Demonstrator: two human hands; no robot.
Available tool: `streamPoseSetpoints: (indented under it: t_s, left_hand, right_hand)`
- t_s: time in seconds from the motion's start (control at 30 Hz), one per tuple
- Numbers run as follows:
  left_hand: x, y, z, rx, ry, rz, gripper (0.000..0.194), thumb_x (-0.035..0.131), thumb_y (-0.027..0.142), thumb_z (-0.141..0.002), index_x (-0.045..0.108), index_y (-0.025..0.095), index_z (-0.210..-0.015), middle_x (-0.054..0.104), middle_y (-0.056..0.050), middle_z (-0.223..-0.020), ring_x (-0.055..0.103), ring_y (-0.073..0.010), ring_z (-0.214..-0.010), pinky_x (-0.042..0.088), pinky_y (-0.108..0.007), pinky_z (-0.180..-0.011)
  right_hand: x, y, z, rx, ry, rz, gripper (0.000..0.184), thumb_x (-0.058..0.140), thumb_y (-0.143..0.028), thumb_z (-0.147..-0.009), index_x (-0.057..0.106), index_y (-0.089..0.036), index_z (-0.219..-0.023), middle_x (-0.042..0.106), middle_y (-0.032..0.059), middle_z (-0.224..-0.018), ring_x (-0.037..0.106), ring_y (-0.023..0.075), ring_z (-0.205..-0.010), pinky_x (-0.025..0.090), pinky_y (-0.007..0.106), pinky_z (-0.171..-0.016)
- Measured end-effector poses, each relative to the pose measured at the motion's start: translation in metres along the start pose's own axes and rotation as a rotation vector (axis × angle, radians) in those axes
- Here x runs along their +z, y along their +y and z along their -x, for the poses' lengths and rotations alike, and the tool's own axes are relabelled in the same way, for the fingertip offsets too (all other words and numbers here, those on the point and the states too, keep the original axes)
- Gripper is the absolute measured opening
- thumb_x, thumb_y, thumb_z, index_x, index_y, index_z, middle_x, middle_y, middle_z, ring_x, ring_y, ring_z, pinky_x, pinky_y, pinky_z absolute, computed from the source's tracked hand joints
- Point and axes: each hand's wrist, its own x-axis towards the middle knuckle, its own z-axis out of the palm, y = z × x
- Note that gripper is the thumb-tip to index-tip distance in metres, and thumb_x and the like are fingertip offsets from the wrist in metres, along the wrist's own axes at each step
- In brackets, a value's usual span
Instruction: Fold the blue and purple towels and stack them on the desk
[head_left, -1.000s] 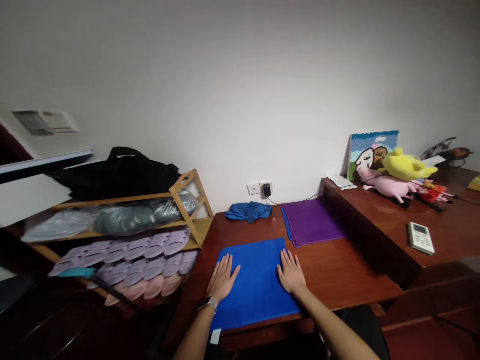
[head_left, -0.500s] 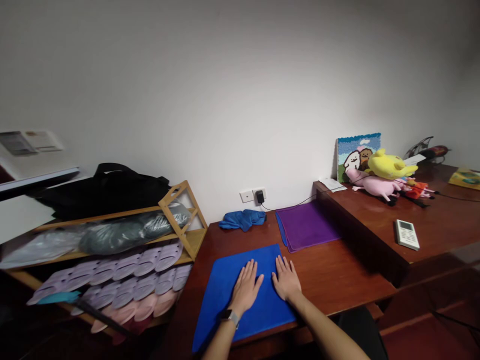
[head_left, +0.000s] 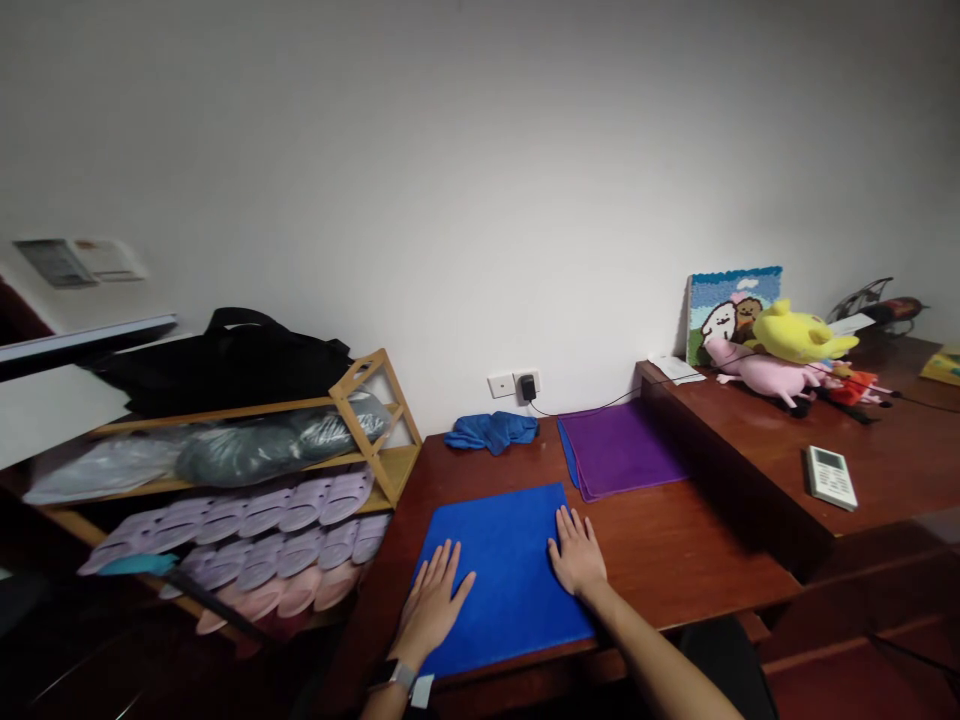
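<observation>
A flat blue cloth (head_left: 501,580) lies on the brown wooden desk near its front edge. My left hand (head_left: 433,600), with a watch at the wrist, rests flat over the cloth's left edge, fingers stretched out. On the cloth's right edge lies my right hand (head_left: 579,552), palm down with fingers spread. Neither hand grips anything. Behind the blue cloth, a folded purple cloth (head_left: 630,450) lies at the back right with a blue layer showing along its left side. A crumpled blue cloth (head_left: 492,431) sits at the back left by the wall.
To the left stands a wooden rack (head_left: 390,480) with rows of clogs (head_left: 300,503) and a black bag (head_left: 247,365) on top. The raised desk on the right holds plush toys (head_left: 772,375), a white remote (head_left: 830,477) and a picture (head_left: 731,310). A charger (head_left: 528,387) is plugged into the wall.
My left hand has slid left across the blue cloth, from near its middle to its left edge. My right hand stays at the right edge. The view has shifted slightly.
</observation>
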Motion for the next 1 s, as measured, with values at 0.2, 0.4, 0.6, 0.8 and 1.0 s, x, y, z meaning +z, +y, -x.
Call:
streamPoseSetpoints:
  t_s: [0.2, 0.4, 0.6, 0.8, 1.0]
  left_hand:
    - [0.001, -0.008, 0.009, -0.011, 0.044, 0.000, 0.081, 0.025, 0.068, -0.099, 0.025, 0.016, -0.162, 0.023, -0.010, -0.168, 0.020, -0.0265, -0.156, 0.021, -0.050, -0.126]
    - [-0.006, -0.002, 0.009, -0.013, 0.029, 0.000, 0.080, 0.025, 0.067, -0.100, 0.026, 0.016, -0.161, 0.024, -0.010, -0.168, 0.020, -0.0261, -0.156, 0.021, -0.049, -0.127]
    - [-0.004, -0.005, 0.009, -0.009, 0.043, 0.009, 0.081, 0.024, 0.068, -0.099, 0.025, 0.017, -0.162, 0.023, -0.011, -0.168, 0.021, -0.0262, -0.156, 0.021, -0.049, -0.126]
    - [-0.006, -0.002, 0.009, -0.008, 0.054, 0.019, 0.080, 0.025, 0.068, -0.099, 0.025, 0.017, -0.162, 0.025, -0.011, -0.168, 0.021, -0.0266, -0.156, 0.021, -0.049, -0.126]
    - [-0.005, -0.003, 0.009, -0.007, 0.047, 0.007, 0.079, 0.026, 0.067, -0.099, 0.026, 0.017, -0.161, 0.025, -0.010, -0.168, 0.022, -0.0257, -0.155, 0.020, -0.049, -0.127]
  right_hand:
    - [0.000, -0.002, 0.001, 0.016, -0.023, 0.025, 0.070, 0.014, -0.048, -0.102, 0.011, -0.014, -0.163, 0.005, 0.0001, -0.169, 0.002, 0.0197, -0.157, -0.003, 0.041, -0.127]
    - [-0.006, -0.006, 0.002, 0.038, -0.053, 0.036, 0.069, 0.014, -0.047, -0.103, 0.009, -0.014, -0.163, 0.003, -0.0010, -0.170, 0.001, 0.0197, -0.157, -0.003, 0.041, -0.127]
    - [0.004, -0.010, 0.034, 0.060, 0.032, -0.004, 0.067, 0.015, -0.048, -0.103, 0.015, -0.018, -0.163, 0.007, -0.0028, -0.169, 0.003, 0.0207, -0.157, -0.002, 0.044, -0.127]
    - [0.011, -0.009, 0.052, 0.047, 0.028, 0.016, 0.068, 0.016, -0.050, -0.103, 0.016, -0.017, -0.163, 0.009, -0.0017, -0.169, 0.002, 0.0205, -0.157, -0.003, 0.043, -0.127]
    - [0.009, -0.008, 0.050, 0.049, 0.007, 0.011, 0.067, 0.015, -0.049, -0.104, 0.014, -0.017, -0.163, 0.008, -0.0014, -0.169, 0.001, 0.0205, -0.157, -0.003, 0.043, -0.127]
